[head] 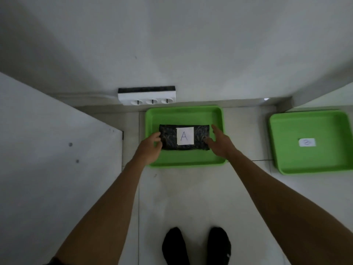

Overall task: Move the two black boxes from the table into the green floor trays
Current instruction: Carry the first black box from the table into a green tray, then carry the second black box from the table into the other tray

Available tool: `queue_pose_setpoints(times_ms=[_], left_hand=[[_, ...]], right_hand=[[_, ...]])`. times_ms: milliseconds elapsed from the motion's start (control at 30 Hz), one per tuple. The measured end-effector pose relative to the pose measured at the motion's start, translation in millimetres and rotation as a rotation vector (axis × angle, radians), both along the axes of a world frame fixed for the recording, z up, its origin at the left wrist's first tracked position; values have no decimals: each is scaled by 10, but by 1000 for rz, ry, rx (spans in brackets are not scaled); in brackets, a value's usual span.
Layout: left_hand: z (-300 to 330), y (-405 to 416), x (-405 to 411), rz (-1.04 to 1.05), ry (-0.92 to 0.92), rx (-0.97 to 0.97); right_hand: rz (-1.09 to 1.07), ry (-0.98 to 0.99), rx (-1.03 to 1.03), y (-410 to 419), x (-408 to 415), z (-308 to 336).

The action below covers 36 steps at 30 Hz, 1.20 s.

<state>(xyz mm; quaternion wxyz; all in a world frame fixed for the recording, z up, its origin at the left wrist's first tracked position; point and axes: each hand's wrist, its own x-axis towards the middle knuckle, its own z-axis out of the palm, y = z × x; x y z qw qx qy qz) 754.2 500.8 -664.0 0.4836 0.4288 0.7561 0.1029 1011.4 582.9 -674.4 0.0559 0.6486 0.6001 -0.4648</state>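
Observation:
A black box [168,137] with a white paper label marked "A" lies flat inside the nearer green tray [184,159] on the floor. My left hand [150,148] grips the box's left end, fingers curled on its edge. At the right end is my right hand [219,142], its thumb on the front corner and its fingers along the side. A second green tray [286,150] stands to the right with only a small white label in it. No other black box is in view.
A white power strip [147,96] sits against the wall just behind the nearer tray. A white panel [57,150] fills the left side. My feet in black socks [196,247] stand on the light floor tiles behind the tray.

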Motion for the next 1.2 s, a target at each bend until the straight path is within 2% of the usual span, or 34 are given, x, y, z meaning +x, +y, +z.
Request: queue_pose_setpoints(times_ms=[167,367,600,733,833,1200], left_hand=[[1588,0,-53,-67,77,87],[3720,-134,-105,-99,203,235],[5653,-922,-283,33,247,371],[6283,-1558,-483,155,277,441],[6550,-2133,-697,246,323,487],[6768,-4270,-2255,431,450,536]], right_hand=[[201,-58,92,20,17,1494],[306,-3,225,-38,-118,3580],[461,114,368,-539,-544,5635],[556,188,427,-992,-853,6310],[623,227,440,-1374,-1146,6583],[762,299,481,-2959,-2885,6843]])
